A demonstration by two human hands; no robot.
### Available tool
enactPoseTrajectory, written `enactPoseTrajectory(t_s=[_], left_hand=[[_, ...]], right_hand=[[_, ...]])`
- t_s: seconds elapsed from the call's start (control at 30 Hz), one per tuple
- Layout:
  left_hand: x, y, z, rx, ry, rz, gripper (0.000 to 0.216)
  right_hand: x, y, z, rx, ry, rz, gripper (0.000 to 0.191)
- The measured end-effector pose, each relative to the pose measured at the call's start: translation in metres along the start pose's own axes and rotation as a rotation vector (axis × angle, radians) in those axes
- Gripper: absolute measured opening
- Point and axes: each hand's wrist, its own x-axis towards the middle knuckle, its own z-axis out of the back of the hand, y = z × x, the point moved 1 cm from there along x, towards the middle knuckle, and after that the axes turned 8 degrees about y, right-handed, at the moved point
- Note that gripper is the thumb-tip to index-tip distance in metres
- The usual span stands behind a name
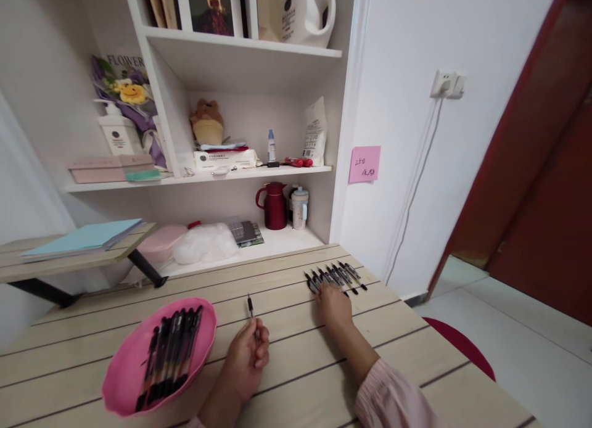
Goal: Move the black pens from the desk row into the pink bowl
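Observation:
My left hand [245,359] is closed around a slim pen [250,306], whose dark pointed end sticks out past the fingers, away from me. Farther right, my right hand [333,306] reaches to a row of pens [345,276] lying side by side on the table. Its fingers are curled over the near ends at the row's left side. What they pinch is hidden under the hand. Left of my left hand sits a pink scalloped bowl [121,360] with several black-capped pens [172,348] lying lengthwise in it.
The slatted wooden table [296,378] meets a white shelf unit [259,249] at the back. A small raised stand [115,255] with a blue folder [86,237] is at left. A red jug [275,207] and a cup [300,208] occupy the lower shelf. Below the right edge shows a red stool [462,348].

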Motion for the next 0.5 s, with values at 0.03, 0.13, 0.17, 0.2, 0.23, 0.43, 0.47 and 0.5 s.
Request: enactPoseTrajectory(t_s=[0.03, 0.13, 0.17, 0.2, 0.23, 0.43, 0.47, 0.5], left_hand=[[0.0, 0.001, 0.0, 0.008, 0.015, 0.004, 0.014], [-0.003, 0.003, -0.001, 0.075, 0.043, 0.006, 0.018], [-0.003, 0.004, -0.002, 0.109, 0.052, 0.002, 0.019], [-0.004, 0.005, -0.003, 0.146, 0.064, -0.004, 0.021], [-0.004, 0.006, -0.003, 0.184, 0.08, -0.012, 0.022], [-0.002, 0.012, -0.001, 0.347, 0.116, -0.028, 0.025], [-0.002, 0.012, -0.001, 0.358, 0.119, -0.027, 0.026], [-0.002, 0.012, -0.001, 0.369, 0.123, -0.023, 0.026]], right_hand=[[0.0, 0.001, -0.003, -0.018, 0.009, -0.002, 0.017], [0.0, 0.004, -0.006, -0.055, 0.026, 0.002, 0.02], [0.0, 0.005, -0.005, -0.062, 0.029, 0.001, 0.022], [0.0, 0.004, -0.005, -0.067, 0.032, -0.002, 0.025], [0.0, 0.004, -0.004, -0.07, 0.033, -0.005, 0.026], [-0.001, 0.003, -0.002, -0.063, 0.036, -0.004, 0.023], [-0.001, 0.003, -0.002, -0.057, 0.037, -0.004, 0.022], [-0.002, 0.003, -0.002, -0.05, 0.037, -0.002, 0.022]])
